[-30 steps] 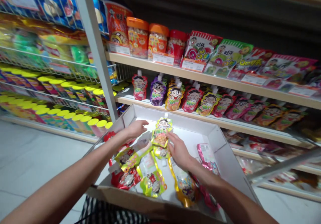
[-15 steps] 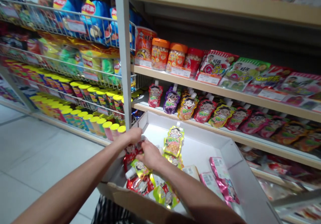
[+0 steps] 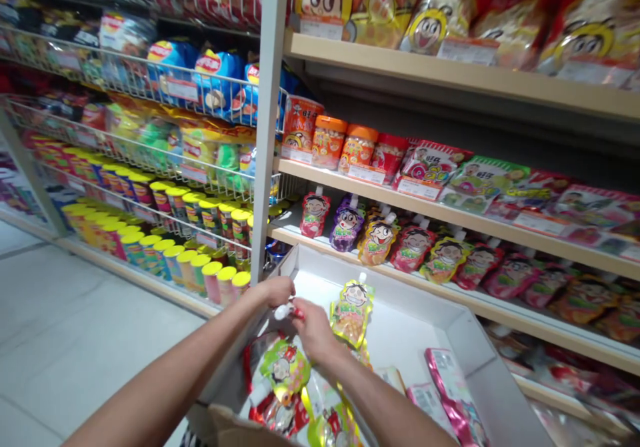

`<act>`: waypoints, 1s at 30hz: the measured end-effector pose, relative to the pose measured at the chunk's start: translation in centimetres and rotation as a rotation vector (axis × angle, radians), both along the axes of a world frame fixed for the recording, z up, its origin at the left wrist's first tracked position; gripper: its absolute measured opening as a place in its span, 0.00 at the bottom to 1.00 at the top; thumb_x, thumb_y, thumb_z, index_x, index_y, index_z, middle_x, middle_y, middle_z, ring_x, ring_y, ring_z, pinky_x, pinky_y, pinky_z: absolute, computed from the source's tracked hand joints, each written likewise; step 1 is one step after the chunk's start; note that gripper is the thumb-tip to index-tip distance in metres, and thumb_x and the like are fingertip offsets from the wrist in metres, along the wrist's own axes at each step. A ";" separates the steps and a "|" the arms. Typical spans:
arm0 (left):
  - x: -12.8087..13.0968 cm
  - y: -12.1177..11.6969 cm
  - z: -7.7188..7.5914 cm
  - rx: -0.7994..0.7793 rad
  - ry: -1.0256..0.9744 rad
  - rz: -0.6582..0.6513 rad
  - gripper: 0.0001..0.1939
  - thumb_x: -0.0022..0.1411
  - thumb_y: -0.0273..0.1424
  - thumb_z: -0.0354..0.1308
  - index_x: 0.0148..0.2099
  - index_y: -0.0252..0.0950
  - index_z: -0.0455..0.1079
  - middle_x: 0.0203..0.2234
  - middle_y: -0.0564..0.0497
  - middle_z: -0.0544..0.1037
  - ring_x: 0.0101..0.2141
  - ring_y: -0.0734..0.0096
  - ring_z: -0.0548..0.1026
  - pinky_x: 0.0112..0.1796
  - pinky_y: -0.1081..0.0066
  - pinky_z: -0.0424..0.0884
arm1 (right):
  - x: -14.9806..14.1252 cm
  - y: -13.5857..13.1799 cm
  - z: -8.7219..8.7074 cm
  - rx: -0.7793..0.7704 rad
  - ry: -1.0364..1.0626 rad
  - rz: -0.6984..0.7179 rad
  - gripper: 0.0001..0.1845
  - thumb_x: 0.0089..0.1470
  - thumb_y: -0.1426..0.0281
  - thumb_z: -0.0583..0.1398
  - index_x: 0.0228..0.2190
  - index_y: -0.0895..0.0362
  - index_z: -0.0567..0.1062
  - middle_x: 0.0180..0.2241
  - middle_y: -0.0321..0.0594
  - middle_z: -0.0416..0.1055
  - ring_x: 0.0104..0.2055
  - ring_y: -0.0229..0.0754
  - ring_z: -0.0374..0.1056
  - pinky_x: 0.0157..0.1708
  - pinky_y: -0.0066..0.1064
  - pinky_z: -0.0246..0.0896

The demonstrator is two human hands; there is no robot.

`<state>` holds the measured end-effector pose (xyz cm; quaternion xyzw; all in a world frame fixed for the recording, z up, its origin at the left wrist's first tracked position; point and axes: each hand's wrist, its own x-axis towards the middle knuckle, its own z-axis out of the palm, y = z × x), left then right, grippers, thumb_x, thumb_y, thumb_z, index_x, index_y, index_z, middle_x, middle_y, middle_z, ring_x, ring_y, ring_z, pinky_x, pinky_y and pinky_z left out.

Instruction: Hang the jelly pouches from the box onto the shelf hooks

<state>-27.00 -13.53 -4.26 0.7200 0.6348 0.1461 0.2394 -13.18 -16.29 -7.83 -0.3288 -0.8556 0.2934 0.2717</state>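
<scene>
Both hands are close together above the left part of a shallow white cardboard box (image 3: 420, 297). My right hand (image 3: 315, 330) is closed around a red spouted jelly pouch (image 3: 299, 313), of which only a sliver and the white cap show. Just above that cap, my left hand (image 3: 277, 291) has its fingers curled together; what they pinch, if anything, is hidden. Below the hands lie a green-yellow jelly pouch (image 3: 285, 367) and several red and yellow ones in a loose pile. Another yellow jelly pouch (image 3: 351, 310) rests flat in the box, right of my right hand.
Behind the box, a row of spouted pouches (image 3: 415, 247) stands on a low shelf, with candy jars (image 3: 357, 147) and bags one level higher. Pink packs (image 3: 453, 393) lie at the box's right. A grey post (image 3: 267, 120) separates wire racks with chips (image 3: 215, 80) and yellow-lidded cans (image 3: 185, 263).
The view has tilted up, showing more of the upper shelves. Both hands have risen from the pouch pile, and a red pouch with a white cap is now in my right hand.
</scene>
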 end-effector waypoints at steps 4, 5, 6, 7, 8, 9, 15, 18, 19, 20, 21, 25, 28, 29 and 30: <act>-0.3 -0.4 0.7 -0.163 -0.279 0.029 0.15 0.47 0.30 0.47 0.38 0.32 0.68 0.26 0.48 0.74 0.25 0.71 0.70 0.27 0.73 0.65 | 1.8 2.7 0.0 -0.251 0.234 -0.077 0.13 0.45 0.73 0.48 0.31 0.58 0.71 0.26 0.35 0.69 0.28 0.36 0.63 0.28 0.27 0.59; -0.3 -0.7 0.7 -0.203 -0.415 0.054 0.17 0.48 0.32 0.46 0.39 0.32 0.67 0.27 0.48 0.74 0.26 0.71 0.70 0.27 0.73 0.65 | 2.1 3.1 0.0 -0.323 0.280 -0.107 0.13 0.45 0.71 0.49 0.30 0.59 0.71 0.24 0.36 0.69 0.26 0.36 0.63 0.26 0.26 0.59; -0.2 -0.9 0.8 -0.238 -0.560 0.076 0.17 0.49 0.34 0.46 0.39 0.32 0.66 0.27 0.48 0.73 0.27 0.72 0.69 0.27 0.73 0.64 | 2.4 3.6 0.0 -0.390 0.321 -0.137 0.12 0.45 0.69 0.49 0.29 0.59 0.70 0.24 0.36 0.69 0.25 0.35 0.63 0.24 0.26 0.59; 0.0 -1.1 0.8 -0.264 -0.696 0.089 0.18 0.48 0.37 0.47 0.39 0.32 0.66 0.28 0.48 0.73 0.28 0.72 0.69 0.28 0.73 0.64 | 2.5 3.9 0.1 -0.444 0.358 -0.164 0.13 0.44 0.68 0.50 0.29 0.60 0.70 0.24 0.36 0.69 0.24 0.35 0.63 0.23 0.26 0.59; 0.1 -1.2 0.7 -0.277 -0.801 0.089 0.19 0.47 0.39 0.49 0.38 0.32 0.67 0.29 0.48 0.72 0.29 0.72 0.68 0.29 0.73 0.63 | 2.6 4.2 0.3 -0.482 0.389 -0.187 0.13 0.44 0.67 0.50 0.30 0.60 0.70 0.24 0.36 0.69 0.23 0.35 0.63 0.22 0.25 0.60; 0.3 -1.3 0.6 -0.271 -0.862 0.077 0.19 0.46 0.41 0.50 0.37 0.33 0.67 0.29 0.49 0.72 0.30 0.73 0.67 0.29 0.74 0.62 | 2.7 4.4 0.6 -0.505 0.414 -0.207 0.13 0.43 0.66 0.51 0.30 0.60 0.70 0.25 0.36 0.69 0.23 0.35 0.63 0.21 0.26 0.60; 1.5 -0.6 0.1 -0.088 -1.066 0.187 0.18 0.42 0.39 0.56 0.32 0.29 0.68 0.23 0.51 0.72 0.24 0.78 0.66 0.28 0.75 0.61 | 3.0 4.9 2.9 -0.553 0.473 -0.220 0.15 0.41 0.64 0.53 0.31 0.61 0.69 0.25 0.37 0.68 0.23 0.35 0.64 0.19 0.27 0.62; 1.6 -0.5 0.4 -0.025 -1.122 0.234 0.18 0.42 0.39 0.56 0.32 0.29 0.68 0.23 0.49 0.73 0.24 0.76 0.68 0.28 0.74 0.63 | 3.1 4.4 2.7 -0.596 0.462 -0.195 0.15 0.40 0.66 0.54 0.32 0.59 0.68 0.28 0.37 0.69 0.27 0.38 0.65 0.19 0.27 0.63; 1.6 -0.5 0.7 0.003 -1.123 0.256 0.18 0.42 0.39 0.56 0.32 0.29 0.68 0.24 0.49 0.73 0.24 0.75 0.68 0.28 0.74 0.63 | 3.1 4.2 2.4 -0.603 0.451 -0.190 0.14 0.40 0.66 0.54 0.31 0.59 0.69 0.29 0.38 0.69 0.28 0.39 0.66 0.19 0.28 0.63; 1.5 -0.5 0.9 0.031 -1.120 0.277 0.19 0.42 0.39 0.56 0.32 0.29 0.69 0.24 0.48 0.73 0.24 0.74 0.68 0.28 0.73 0.63 | 2.9 4.1 2.0 -0.605 0.449 -0.193 0.13 0.41 0.67 0.53 0.31 0.59 0.69 0.29 0.38 0.69 0.27 0.39 0.66 0.18 0.28 0.63; 1.4 -0.5 1.1 0.057 -1.118 0.290 0.19 0.43 0.39 0.56 0.32 0.29 0.69 0.24 0.48 0.74 0.24 0.74 0.69 0.28 0.73 0.64 | 2.7 4.0 1.7 -0.599 0.461 -0.207 0.13 0.41 0.67 0.52 0.30 0.60 0.69 0.27 0.38 0.69 0.26 0.39 0.66 0.18 0.29 0.63; 0.8 -0.4 1.9 0.108 -1.111 0.232 0.18 0.42 0.38 0.56 0.33 0.29 0.69 0.25 0.49 0.74 0.26 0.73 0.69 0.29 0.73 0.64 | 1.4 4.6 1.5 -0.524 0.558 -0.291 0.13 0.43 0.66 0.50 0.29 0.60 0.68 0.25 0.38 0.68 0.21 0.37 0.65 0.18 0.30 0.64; 0.0 -0.1 2.0 0.092 -1.103 0.129 0.17 0.42 0.36 0.57 0.33 0.29 0.69 0.26 0.50 0.74 0.28 0.71 0.69 0.31 0.72 0.64 | 0.5 5.2 2.6 -0.474 0.559 -0.298 0.14 0.43 0.66 0.49 0.30 0.60 0.68 0.24 0.38 0.68 0.21 0.38 0.65 0.17 0.29 0.63; -0.3 0.0 2.0 0.087 -1.112 0.113 0.16 0.42 0.36 0.57 0.33 0.29 0.69 0.25 0.50 0.74 0.28 0.71 0.69 0.32 0.72 0.64 | 0.3 5.4 2.9 -0.464 0.552 -0.299 0.14 0.43 0.66 0.49 0.31 0.60 0.68 0.24 0.38 0.68 0.21 0.38 0.65 0.16 0.28 0.63; -0.6 0.1 1.9 0.086 -1.129 0.105 0.15 0.42 0.36 0.57 0.32 0.30 0.68 0.25 0.50 0.74 0.28 0.71 0.69 0.32 0.72 0.64 | 0.1 5.5 3.2 -0.455 0.546 -0.304 0.15 0.43 0.66 0.49 0.31 0.61 0.67 0.24 0.38 0.69 0.21 0.37 0.65 0.16 0.27 0.63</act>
